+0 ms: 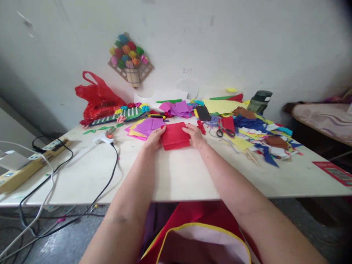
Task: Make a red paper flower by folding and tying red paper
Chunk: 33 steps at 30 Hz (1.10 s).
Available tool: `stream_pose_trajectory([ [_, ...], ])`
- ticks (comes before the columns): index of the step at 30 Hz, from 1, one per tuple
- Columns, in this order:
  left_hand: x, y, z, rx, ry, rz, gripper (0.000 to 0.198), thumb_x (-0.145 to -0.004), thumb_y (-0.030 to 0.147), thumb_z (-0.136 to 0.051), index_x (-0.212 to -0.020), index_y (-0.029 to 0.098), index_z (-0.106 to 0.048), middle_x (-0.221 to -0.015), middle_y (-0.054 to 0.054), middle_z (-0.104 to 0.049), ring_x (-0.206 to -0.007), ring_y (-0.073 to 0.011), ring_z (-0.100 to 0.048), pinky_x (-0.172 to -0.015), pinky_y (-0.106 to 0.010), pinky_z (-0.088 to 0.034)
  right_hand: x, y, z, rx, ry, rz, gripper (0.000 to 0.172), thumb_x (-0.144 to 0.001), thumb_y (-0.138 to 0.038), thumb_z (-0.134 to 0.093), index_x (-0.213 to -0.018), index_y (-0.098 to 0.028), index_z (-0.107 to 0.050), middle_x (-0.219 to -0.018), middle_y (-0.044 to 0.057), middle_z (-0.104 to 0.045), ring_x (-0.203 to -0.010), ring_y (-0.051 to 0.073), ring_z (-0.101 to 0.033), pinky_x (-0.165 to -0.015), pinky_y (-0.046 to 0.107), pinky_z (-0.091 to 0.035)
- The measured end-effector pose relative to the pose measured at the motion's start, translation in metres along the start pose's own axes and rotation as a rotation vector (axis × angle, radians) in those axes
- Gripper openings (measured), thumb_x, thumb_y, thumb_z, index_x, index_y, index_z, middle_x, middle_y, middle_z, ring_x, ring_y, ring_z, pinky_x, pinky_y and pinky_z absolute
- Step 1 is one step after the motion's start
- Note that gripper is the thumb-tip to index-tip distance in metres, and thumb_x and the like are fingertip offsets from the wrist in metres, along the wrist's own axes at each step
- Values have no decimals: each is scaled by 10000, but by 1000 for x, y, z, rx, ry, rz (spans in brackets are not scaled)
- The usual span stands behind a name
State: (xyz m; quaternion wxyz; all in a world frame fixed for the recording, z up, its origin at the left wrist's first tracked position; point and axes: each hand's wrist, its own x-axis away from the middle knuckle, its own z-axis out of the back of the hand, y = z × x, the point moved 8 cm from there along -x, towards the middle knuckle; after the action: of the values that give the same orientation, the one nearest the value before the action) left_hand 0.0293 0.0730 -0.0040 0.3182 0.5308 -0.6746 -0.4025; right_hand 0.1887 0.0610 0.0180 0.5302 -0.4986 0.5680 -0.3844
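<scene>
A roughly square piece of red crepe paper (pixel 176 137) is held between my two hands just above the white table. My left hand (pixel 155 139) pinches its left edge near the upper corner. On the opposite edge, my right hand (pixel 195 135) has thumb and fingers closed on the paper. A crease runs across the sheet's lower part. Beside my left hand lies a stack of purple, yellow and pink paper sheets (pixel 148 126). Black-handled scissors (pixel 224 131) rest to the right of my right hand, near another red paper piece (pixel 228 123).
A white glue gun (pixel 104 138) with a black cord lies left, near a yellow power strip (pixel 35 165). Paper scraps (pixel 258 132) are heaped at right, before a dark bottle (pixel 260 101). A phone (pixel 203 113) and a red plastic bag (pixel 99 97) are farther back. The table's front edge (pixel 187 198) is close.
</scene>
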Motion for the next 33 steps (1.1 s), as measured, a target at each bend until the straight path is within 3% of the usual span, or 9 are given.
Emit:
stream_pose_trajectory([
  [4,-2,0,4,12,16,-10,165,-743,276,-623,-747,117,-581,-661,-56,-652,-638,-151,-635,-685,-288,-524,0,-6,2,-105,19,73,459,-634,-284,-626,-1089,-240,-576,-779,-40,-634,-715,119,-574,-662,241,-447],
  [8,-4,4,11,52,91,-48,156,-775,278,-583,-788,122,-578,-674,-47,-653,-618,-137,-626,-686,-286,-527,0,-6,-3,-63,-57,77,540,-650,-266,-601,-1186,-250,-542,-707,-36,-650,-650,123,-595,-623,244,-466],
  [12,-7,4,18,70,166,-58,145,-790,264,-562,-834,125,-564,-679,-44,-650,-616,-128,-621,-667,-261,-524,0,2,-13,-51,-204,0,441,-657,-250,-500,-1070,-161,-625,-602,17,-645,-535,148,-604,-487,238,-441],
  [16,-7,9,19,52,157,-101,226,-796,240,-539,-983,115,-561,-738,-56,-656,-629,-121,-618,-609,-226,-517,-1,1,-17,-102,-261,3,444,-602,-207,-417,-974,-135,-648,-671,50,-667,-570,160,-631,-435,213,-408],
  [19,-4,17,14,48,96,-150,389,-782,216,-508,-1169,181,-492,-954,-75,-650,-764,-158,-633,-632,-278,-538,-1,0,-17,-82,-254,-7,478,-562,-158,-433,-997,-146,-629,-714,49,-679,-549,147,-628,-373,180,-343],
  [23,5,28,2,61,-53,-186,511,-719,182,-439,-1227,214,-486,-1169,-78,-573,-855,-178,-616,-653,-298,-546,0,2,-18,-62,-246,-32,452,-577,-136,-490,-1011,-157,-615,-760,45,-689,-499,125,-619,-345,164,-323],
  [27,10,29,-7,77,-135,-139,517,-673,185,-407,-1167,120,-544,-1182,-113,-575,-987,-223,-578,-736,-322,-522,0,2,-15,-34,-183,-25,333,-621,-165,-545,-945,-152,-620,-736,39,-691,-473,124,-618,-333,164,-333],
  [31,8,24,-6,58,-106,-78,437,-721,247,-415,-1091,82,-581,-1090,-149,-624,-985,-237,-593,-754,-327,-501,-1,3,-12,-22,-113,-33,176,-670,-246,-588,-814,-147,-600,-708,56,-694,-433,114,-594,-313,167,-309],
  [33,5,19,-5,-7,-98,-22,437,-771,353,-415,-1073,92,-593,-1031,-153,-648,-949,-254,-610,-714,-332,-503,-2,3,-9,-30,-72,-38,192,-684,-331,-619,-699,-150,-556,-659,66,-687,-388,100,-557,-296,171,-274],
])
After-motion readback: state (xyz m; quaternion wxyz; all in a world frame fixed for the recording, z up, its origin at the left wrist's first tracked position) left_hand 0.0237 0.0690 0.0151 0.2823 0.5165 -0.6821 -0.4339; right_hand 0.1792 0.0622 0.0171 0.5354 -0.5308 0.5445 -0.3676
